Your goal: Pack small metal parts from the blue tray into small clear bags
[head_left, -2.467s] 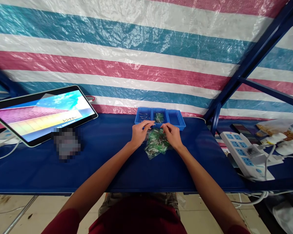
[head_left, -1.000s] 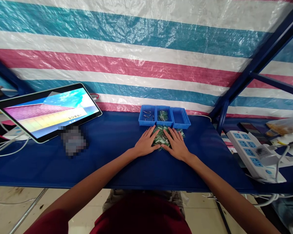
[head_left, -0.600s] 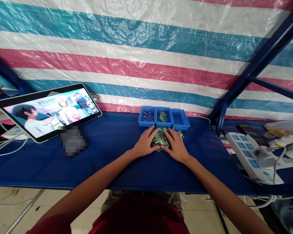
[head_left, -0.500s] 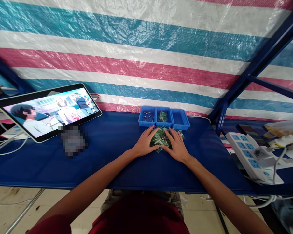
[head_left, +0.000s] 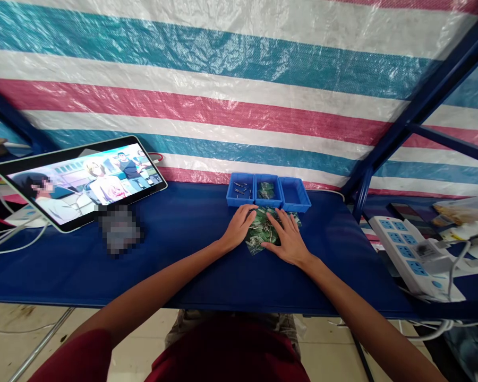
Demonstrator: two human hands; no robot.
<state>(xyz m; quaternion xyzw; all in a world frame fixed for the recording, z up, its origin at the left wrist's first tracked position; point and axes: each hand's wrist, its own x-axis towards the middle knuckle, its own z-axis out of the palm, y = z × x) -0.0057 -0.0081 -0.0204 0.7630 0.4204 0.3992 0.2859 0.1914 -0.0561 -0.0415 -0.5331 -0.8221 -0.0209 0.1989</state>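
Observation:
A loose pile of small green circuit boards (head_left: 258, 239) mixed with thin metal pieces lies on the blue tabletop between my hands. My left hand (head_left: 237, 229) rests at the pile's left edge, fingers stretched forward and lying close together. Spread over the right side of the pile is my right hand (head_left: 290, 240), its thumb pointing left across the boards. Neither hand grips anything that I can see. Just behind the pile stand three joined blue trays: the left tray (head_left: 233, 201) has a few thin metal pieces, the middle tray (head_left: 269, 203) has green pieces, and the right tray (head_left: 296, 195) shows its bare bottom.
On the left a tablet (head_left: 115, 199) playing a cartoon leans at an angle, with a blurred-out object (head_left: 121, 231) in front. A white power strip (head_left: 402, 249) with plugs and cables sits at the right. Striped plastic sheeting (head_left: 239, 114) hangs behind the table (head_left: 183, 270).
My left hand has drawn its thumb in and turned slightly away from the pile, so more boards show, spread nearer to me. My right hand stays nearly where it was.

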